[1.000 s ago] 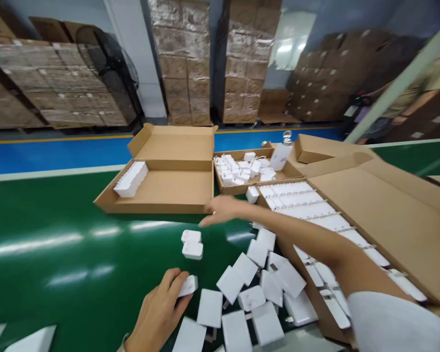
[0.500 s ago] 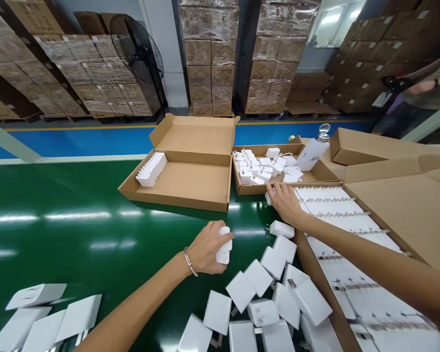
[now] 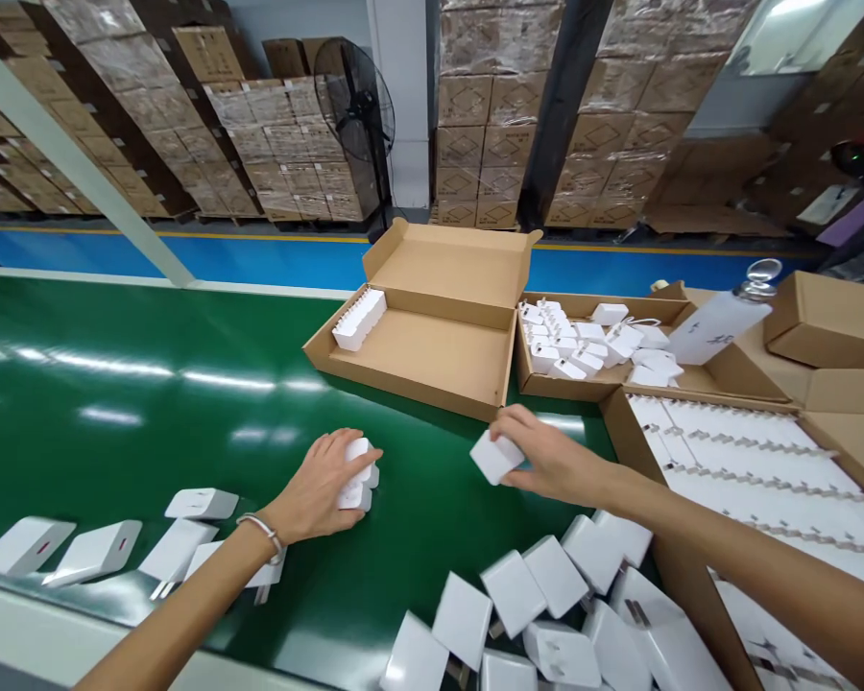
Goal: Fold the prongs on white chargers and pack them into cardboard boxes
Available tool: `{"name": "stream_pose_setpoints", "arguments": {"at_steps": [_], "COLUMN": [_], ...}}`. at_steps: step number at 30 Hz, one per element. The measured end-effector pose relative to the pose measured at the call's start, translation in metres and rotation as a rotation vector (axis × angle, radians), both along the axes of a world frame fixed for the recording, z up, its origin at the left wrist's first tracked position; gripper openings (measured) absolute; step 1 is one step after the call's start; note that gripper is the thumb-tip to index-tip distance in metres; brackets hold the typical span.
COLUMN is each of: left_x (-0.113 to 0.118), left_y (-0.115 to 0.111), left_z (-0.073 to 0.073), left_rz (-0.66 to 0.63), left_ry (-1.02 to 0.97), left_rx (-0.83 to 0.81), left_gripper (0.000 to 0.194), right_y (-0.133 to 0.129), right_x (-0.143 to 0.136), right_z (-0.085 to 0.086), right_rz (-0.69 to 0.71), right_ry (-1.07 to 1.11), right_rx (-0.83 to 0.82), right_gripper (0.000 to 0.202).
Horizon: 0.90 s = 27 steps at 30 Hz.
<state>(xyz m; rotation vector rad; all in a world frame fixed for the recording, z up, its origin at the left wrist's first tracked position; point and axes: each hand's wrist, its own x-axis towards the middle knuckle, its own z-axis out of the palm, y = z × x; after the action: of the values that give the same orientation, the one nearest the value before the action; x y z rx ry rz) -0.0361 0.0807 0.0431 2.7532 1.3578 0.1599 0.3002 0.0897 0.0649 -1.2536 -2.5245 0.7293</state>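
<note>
My left hand (image 3: pixel 321 489) is closed around a pair of white plug chargers (image 3: pixel 358 475) standing side by side over the green work surface (image 3: pixel 418 537). To the right, my right hand (image 3: pixel 543 451) grips a single white charger (image 3: pixel 495 458) by its edges, apart from the left hand's pair. Several loose white chargers (image 3: pixel 513 590) lie heaped below my right forearm, some with metal prongs showing. Behind both hands is an open cardboard box (image 3: pixel 450 353), with a row of white chargers (image 3: pixel 360 320) standing along its left end.
More chargers (image 3: pixel 180 549) lie at the lower left. A shallow box (image 3: pixel 565 386) at the right holds jumbled chargers and a white pump bottle (image 3: pixel 720 317). Beside my right arm is a large carton (image 3: pixel 630 441) with packed rows. A fan (image 3: pixel 356 101) and stacked cartons stand behind.
My right hand has moved left from beside the shallow box, bringing a charger with it. The left hand still holds its pair. The view has turned right.
</note>
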Motion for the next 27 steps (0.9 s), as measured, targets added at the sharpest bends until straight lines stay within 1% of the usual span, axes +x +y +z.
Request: {"name": "stream_pose_setpoints", "arguments": {"at_steps": [2,3,4,5,7,8,10,12,14,15,17,20,21,22,24,25,26,27], "left_x": [0.005,0.008,0.012,0.015,0.019,0.02,0.022,0.025,0.031,0.034,0.041,0.048,0.049,0.049,0.046,0.044,0.042,0.041], "left_y": [-0.015,-0.023,-0.032,-0.04,-0.055,-0.06,-0.067,-0.069,-0.069,-0.068,-0.065,-0.063,-0.063,-0.063,-0.066,-0.067,-0.069,-0.071], "left_z": [-0.008,-0.012,-0.017,-0.021,-0.03,-0.034,-0.038,-0.037,-0.031,-0.028,-0.021,-0.018,-0.018,-0.018,-0.018,-0.018,-0.018,-0.017], "left_rz": [0.075,0.138,0.193,0.226,0.222,0.213,0.243,0.325,0.388,0.401,0.389,0.321,0.331,0.372,0.484,0.511,0.506,0.476], "left_ry": [0.028,0.02,0.0,-0.026,-0.077,-0.101,-0.156,-0.191,-0.161,-0.125,-0.052,0.01,0.017,0.018,0.002,-0.013,-0.025,-0.026], "left_rx": [0.133,0.203,0.259,0.294,0.302,0.281,0.201,0.121,0.07,0.067,0.082,0.026,-0.012,-0.047,-0.099,-0.123,-0.151,-0.183], "left_gripper": [0.071,0.069,0.061,0.05,0.026,0.019,0.017,0.021,0.022,0.021,0.022,0.018,0.018,0.02,0.029,0.034,0.041,0.047], "right_y": [0.012,0.02,0.028,0.037,0.055,0.062,0.074,0.08,0.079,0.077,0.07,0.062,0.06,0.059,0.058,0.058,0.058,0.057], "right_x": [-0.034,-0.05,-0.066,-0.082,-0.109,-0.12,-0.133,-0.136,-0.13,-0.127,-0.121,-0.121,-0.122,-0.123,-0.124,-0.124,-0.122,-0.119], "right_z": [-0.007,-0.012,-0.016,-0.021,-0.03,-0.033,-0.038,-0.041,-0.042,-0.042,-0.041,-0.038,-0.037,-0.036,-0.034,-0.034,-0.035,-0.036], "right_rz": [0.119,0.16,0.193,0.221,0.28,0.324,0.441,0.525,0.537,0.528,0.524,0.53,0.526,0.519,0.508,0.492,0.465,0.423], "right_ry": [0.038,0.041,0.041,0.038,0.03,0.026,0.032,0.033,-0.01,-0.046,-0.112,-0.152,-0.165,-0.178,-0.191,-0.179,-0.148,-0.093], "right_rx": [0.03,0.064,0.104,0.142,0.192,0.195,0.133,0.004,-0.097,-0.114,-0.076,0.042,0.076,0.101,0.12,0.117,0.102,0.076], "right_gripper": [0.039,0.041,0.042,0.044,0.049,0.052,0.061,0.075,0.089,0.093,0.095,0.084,0.077,0.069,0.053,0.047,0.044,0.042]}}
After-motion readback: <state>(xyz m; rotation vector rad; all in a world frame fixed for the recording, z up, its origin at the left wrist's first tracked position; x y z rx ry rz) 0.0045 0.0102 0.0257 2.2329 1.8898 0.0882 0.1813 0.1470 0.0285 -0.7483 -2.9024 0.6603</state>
